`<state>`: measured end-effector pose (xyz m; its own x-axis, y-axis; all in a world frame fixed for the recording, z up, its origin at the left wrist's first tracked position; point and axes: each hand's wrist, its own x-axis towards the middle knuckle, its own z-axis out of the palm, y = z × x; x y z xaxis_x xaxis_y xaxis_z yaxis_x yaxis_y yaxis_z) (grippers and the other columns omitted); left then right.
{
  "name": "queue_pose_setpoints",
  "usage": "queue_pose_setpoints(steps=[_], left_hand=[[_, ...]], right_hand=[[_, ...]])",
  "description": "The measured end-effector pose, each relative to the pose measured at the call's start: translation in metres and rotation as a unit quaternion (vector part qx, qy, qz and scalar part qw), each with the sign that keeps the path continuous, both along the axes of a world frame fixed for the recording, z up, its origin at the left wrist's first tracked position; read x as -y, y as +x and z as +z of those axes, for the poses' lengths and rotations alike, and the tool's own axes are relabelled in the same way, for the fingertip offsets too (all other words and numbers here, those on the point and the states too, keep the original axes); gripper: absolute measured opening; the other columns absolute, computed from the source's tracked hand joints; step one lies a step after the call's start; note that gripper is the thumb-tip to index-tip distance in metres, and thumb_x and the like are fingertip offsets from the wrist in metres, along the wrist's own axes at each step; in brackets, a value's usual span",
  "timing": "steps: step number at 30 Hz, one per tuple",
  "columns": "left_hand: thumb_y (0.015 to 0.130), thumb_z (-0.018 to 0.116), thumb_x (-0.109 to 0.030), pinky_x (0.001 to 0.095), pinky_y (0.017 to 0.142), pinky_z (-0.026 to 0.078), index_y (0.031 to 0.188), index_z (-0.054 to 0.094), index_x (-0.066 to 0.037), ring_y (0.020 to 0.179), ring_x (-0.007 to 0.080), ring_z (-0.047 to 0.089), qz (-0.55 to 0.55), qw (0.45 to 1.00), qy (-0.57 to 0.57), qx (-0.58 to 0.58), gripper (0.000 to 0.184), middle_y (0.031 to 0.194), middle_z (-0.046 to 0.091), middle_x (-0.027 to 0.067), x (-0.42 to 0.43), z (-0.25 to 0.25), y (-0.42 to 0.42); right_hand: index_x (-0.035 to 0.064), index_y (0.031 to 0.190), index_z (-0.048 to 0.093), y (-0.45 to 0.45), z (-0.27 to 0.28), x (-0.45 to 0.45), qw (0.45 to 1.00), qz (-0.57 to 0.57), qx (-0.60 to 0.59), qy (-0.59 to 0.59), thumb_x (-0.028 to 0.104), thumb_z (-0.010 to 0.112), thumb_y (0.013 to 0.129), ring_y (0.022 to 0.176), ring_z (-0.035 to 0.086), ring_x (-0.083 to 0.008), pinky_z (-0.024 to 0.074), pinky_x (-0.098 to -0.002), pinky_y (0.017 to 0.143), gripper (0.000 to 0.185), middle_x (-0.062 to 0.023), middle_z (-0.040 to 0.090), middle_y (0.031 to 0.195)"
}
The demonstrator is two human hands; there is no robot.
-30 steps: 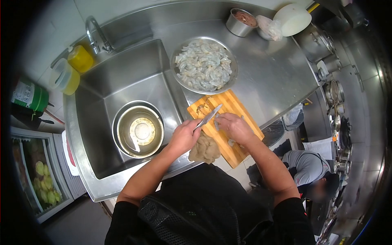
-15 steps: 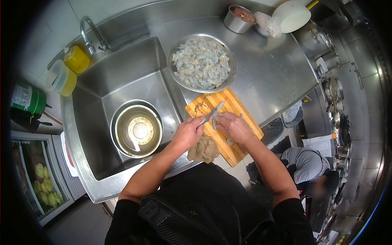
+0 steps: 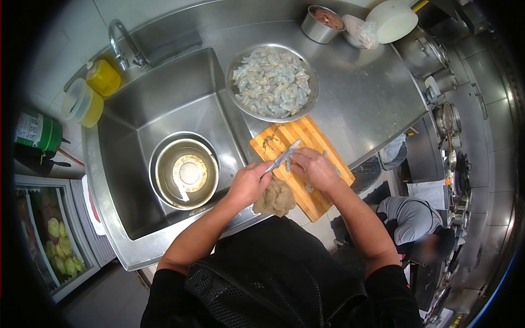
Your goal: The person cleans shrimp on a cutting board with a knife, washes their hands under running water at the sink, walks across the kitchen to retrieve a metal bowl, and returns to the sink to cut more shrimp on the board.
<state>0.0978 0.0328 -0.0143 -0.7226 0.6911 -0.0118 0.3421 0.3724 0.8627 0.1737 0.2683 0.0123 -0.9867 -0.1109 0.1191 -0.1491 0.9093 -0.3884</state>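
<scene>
My left hand (image 3: 250,183) is closed around the handle of a small knife (image 3: 283,157), its blade slanting up to the right over the wooden cutting board (image 3: 311,205). Close beside the blade, my right hand (image 3: 315,168) pinches a grey raw shrimp (image 3: 289,163), partly hidden by the fingers. Small shrimp pieces lie on the board near the right hand, and brownish scraps (image 3: 272,143) sit at its upper left. Just beyond the board stands a round metal bowl (image 3: 234,97) heaped with raw shrimp (image 3: 273,82). A crumpled brown cloth (image 3: 276,198) lies below my left hand.
To the left is a steel sink (image 3: 126,191) holding a metal pot (image 3: 214,174) with liquid. A faucet (image 3: 116,41) and yellow liquid containers (image 3: 103,78) stand behind it. A metal container (image 3: 321,30) is at the back. Another person (image 3: 410,218) works at right.
The knife blade has shifted slightly, its tip now a little nearer to me. Both hands keep hold of the knife and shrimp. The whole view has moved very slightly.
</scene>
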Motion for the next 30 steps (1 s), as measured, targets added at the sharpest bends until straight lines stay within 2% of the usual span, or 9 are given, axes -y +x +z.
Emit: queue_pose_setpoints(steps=[7,10,13,17,20,26,30], left_hand=[[0.096,0.066,-0.016,0.0471,0.087,0.054,0.131,0.067,-0.007,0.097,0.0437,0.068,-0.006,1.000,-0.001,0.013,0.036,0.107,0.070,0.0248,0.015,-0.003,0.007],[0.094,0.065,-0.015,0.0485,0.083,0.054,0.130,0.066,-0.006,0.090,0.0432,0.067,-0.001,1.000,0.027,0.000,0.037,0.097,0.068,0.0244,0.027,-0.003,0.014],[0.094,0.066,-0.015,0.0473,0.083,0.055,0.129,0.067,-0.007,0.091,0.0418,0.068,-0.007,1.000,0.012,-0.024,0.036,0.098,0.069,0.0224,0.046,-0.002,0.018],[0.093,0.068,-0.015,0.0447,0.081,0.056,0.129,0.068,-0.010,0.089,0.0387,0.068,-0.017,0.999,-0.027,0.016,0.036,0.099,0.069,0.0192,0.074,0.015,0.018],[0.093,0.068,-0.015,0.0430,0.080,0.056,0.128,0.069,-0.011,0.087,0.0370,0.068,-0.015,0.999,-0.039,0.006,0.036,0.099,0.068,0.0178,0.088,0.021,0.014],[0.092,0.067,-0.013,0.0445,0.083,0.056,0.127,0.068,-0.011,0.091,0.0379,0.067,0.017,0.999,-0.043,-0.026,0.035,0.101,0.066,0.0175,0.076,0.033,0.025],[0.092,0.066,-0.012,0.0464,0.085,0.056,0.127,0.068,-0.010,0.094,0.0396,0.067,0.021,0.999,-0.045,-0.007,0.035,0.103,0.066,0.0178,0.070,0.038,0.031]], right_hand=[[0.0039,0.100,0.073,-0.001,0.000,0.012,0.999,-0.029,-0.042,0.004,0.017,0.077,0.083,0.093,0.069,-0.0322,0.0568,-0.0419,0.083,0.021,-0.0115,0.070,0.101],[0.0041,0.097,0.073,-0.001,-0.002,0.014,0.998,-0.042,-0.046,0.007,0.018,0.077,0.083,0.092,0.069,-0.0319,0.0569,-0.0417,0.082,0.020,-0.0109,0.070,0.100],[0.0044,0.096,0.073,-0.001,-0.002,0.014,0.998,-0.047,-0.048,0.008,0.018,0.077,0.083,0.091,0.069,-0.0317,0.0568,-0.0419,0.081,0.019,-0.0106,0.070,0.099],[0.0044,0.093,0.073,-0.001,-0.003,0.015,0.998,-0.054,-0.044,0.005,0.018,0.077,0.083,0.091,0.068,-0.0323,0.0564,-0.0424,0.081,0.018,-0.0108,0.069,0.098],[0.0047,0.098,0.072,-0.001,-0.001,0.016,0.998,-0.053,-0.040,0.011,0.015,0.075,0.083,0.088,0.068,-0.0331,0.0557,-0.0433,0.080,0.018,-0.0110,0.068,0.095],[0.0087,0.103,0.068,-0.008,-0.001,0.005,0.994,-0.023,0.008,0.109,0.014,0.069,0.083,0.085,0.066,-0.0337,0.0540,-0.0457,0.077,0.021,-0.0107,0.062,0.092],[0.0102,0.101,0.068,-0.010,0.003,0.004,0.992,-0.059,0.072,0.089,0.016,0.070,0.086,0.090,0.066,-0.0338,0.0536,-0.0459,0.080,0.016,-0.0106,0.062,0.094]])
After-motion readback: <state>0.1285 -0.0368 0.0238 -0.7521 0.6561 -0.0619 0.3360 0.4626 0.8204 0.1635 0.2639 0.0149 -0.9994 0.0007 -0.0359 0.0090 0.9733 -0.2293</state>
